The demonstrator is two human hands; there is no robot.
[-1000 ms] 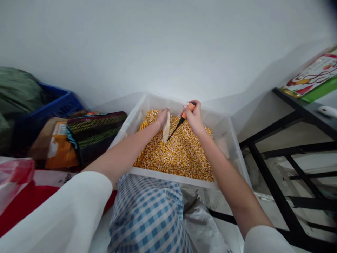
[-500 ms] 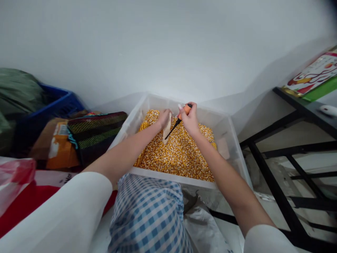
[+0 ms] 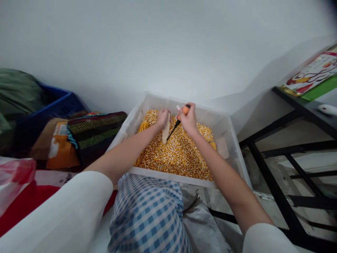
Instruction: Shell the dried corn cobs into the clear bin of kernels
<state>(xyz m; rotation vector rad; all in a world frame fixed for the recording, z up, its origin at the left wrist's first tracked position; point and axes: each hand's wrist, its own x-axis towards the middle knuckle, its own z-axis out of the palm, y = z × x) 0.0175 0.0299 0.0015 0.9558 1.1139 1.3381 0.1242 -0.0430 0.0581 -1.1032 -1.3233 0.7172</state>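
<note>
2 hands over the plastic bin (image 3: 173, 177), and here's the left hand (image 3: 162, 117) pinching a pale cob (image 3: 165, 130) by its upper end, lower end angled down to the loose kernels (image 3: 181, 154), probably to brace it; the right hand (image 3: 190, 121) is wrapped round the orange handle of a screwdriver-like tool (image 3: 177, 123), black shaft slanting to the cob's lower end, a grip likely chosen for push and aim; whether the tip touches, I cannot tell; yellow cobs (image 3: 143, 126) line the bin's left edge, kernels reach its near edge, walls presumably containing them.
</note>
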